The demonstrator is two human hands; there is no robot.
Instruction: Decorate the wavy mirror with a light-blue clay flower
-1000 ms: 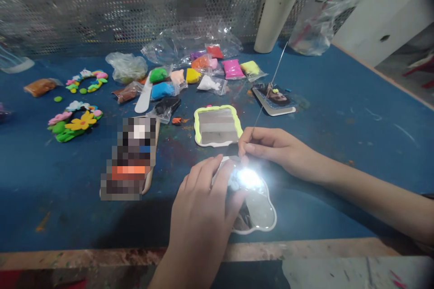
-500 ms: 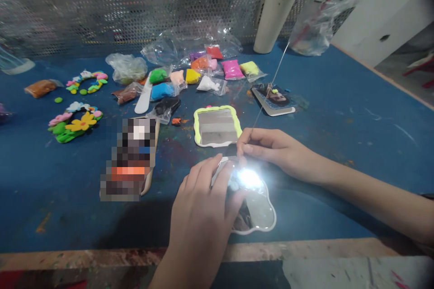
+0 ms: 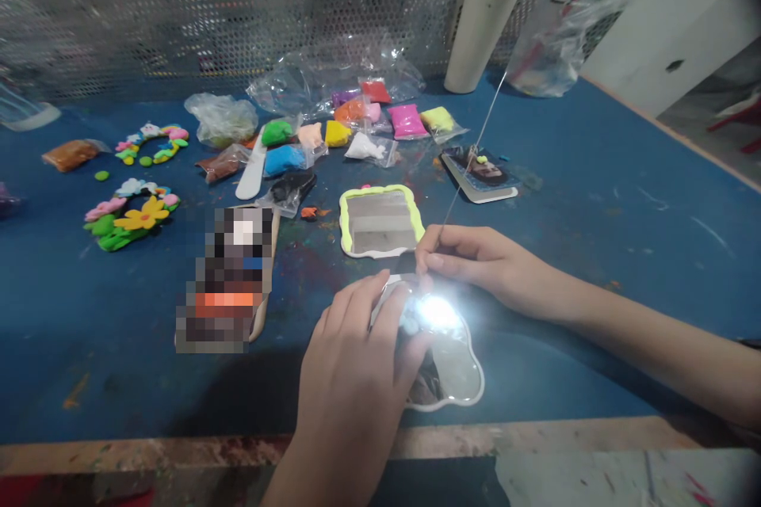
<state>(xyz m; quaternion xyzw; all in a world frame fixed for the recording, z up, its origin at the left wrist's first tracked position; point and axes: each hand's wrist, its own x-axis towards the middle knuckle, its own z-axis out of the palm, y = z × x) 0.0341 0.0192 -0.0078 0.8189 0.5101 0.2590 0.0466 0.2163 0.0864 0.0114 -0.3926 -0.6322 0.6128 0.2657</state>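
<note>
A wavy-edged mirror [image 3: 456,372] with a pale rim lies on the blue table, and a bright light reflects off its upper part. My left hand [image 3: 357,364] covers the mirror's left side, its bent fingers on the upper edge and its thumb on the face. Pinched between the fingertips of my right hand [image 3: 469,257] is a long thin metal rod [image 3: 483,127], slanting up and away. Its lower tip, near the mirror's top, is hidden by fingers and glare. Just beyond lies a second mirror [image 3: 384,214] with yellow-green clay along most of its frame.
Several bagged clay pieces [image 3: 284,161] lie at the back beside a white spatula [image 3: 252,170]. A phone [image 3: 269,285] and two clay flower rings [image 3: 143,214] are on the left. A small booklet-like object [image 3: 476,174], a tall cup [image 3: 491,16] and a plastic bag [image 3: 550,55] stand right.
</note>
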